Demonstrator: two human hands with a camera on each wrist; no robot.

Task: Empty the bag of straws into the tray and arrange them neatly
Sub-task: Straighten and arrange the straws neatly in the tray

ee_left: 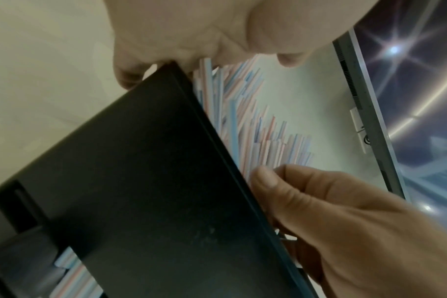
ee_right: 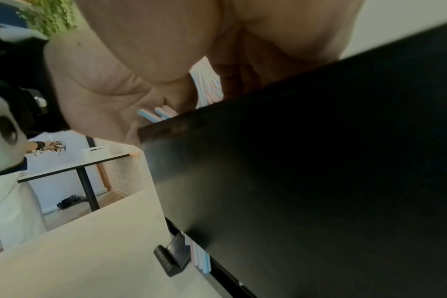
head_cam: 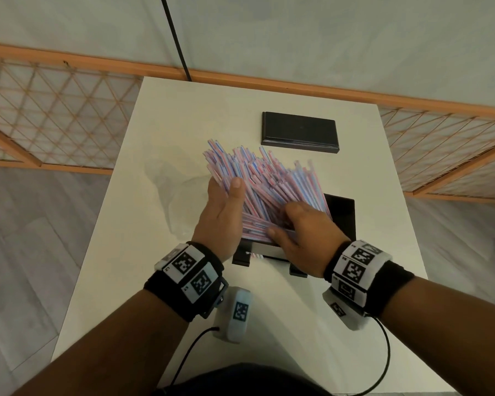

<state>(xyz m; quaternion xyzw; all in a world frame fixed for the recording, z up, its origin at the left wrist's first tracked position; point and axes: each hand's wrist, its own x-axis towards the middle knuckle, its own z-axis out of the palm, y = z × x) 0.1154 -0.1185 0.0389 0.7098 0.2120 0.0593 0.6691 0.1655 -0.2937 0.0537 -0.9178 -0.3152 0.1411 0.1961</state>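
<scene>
Many pink, blue and white striped straws (head_cam: 269, 178) fan upward out of a black tray (head_cam: 343, 215) in the middle of the white table (head_cam: 183, 115). My left hand (head_cam: 229, 195) holds the left side of the bundle, thumb over the top, fingers hidden behind. On the near part of the pile, my right hand (head_cam: 289, 221) has its fingers curled over the straws and its thumb underneath. The left wrist view shows the tray's dark wall (ee_left: 140, 181), the uneven straw ends (ee_left: 255, 121) and the right hand's thumb against the rim. The right wrist view is mostly tray wall (ee_right: 319, 161).
A flat black lid (head_cam: 300, 132) lies at the back of the table. The crumpled clear plastic bag (head_cam: 169, 192) lies left of the tray. Wooden lattice screens (head_cam: 55, 110) stand behind the table on both sides, and a black pole (head_cam: 175, 38) rises at the back.
</scene>
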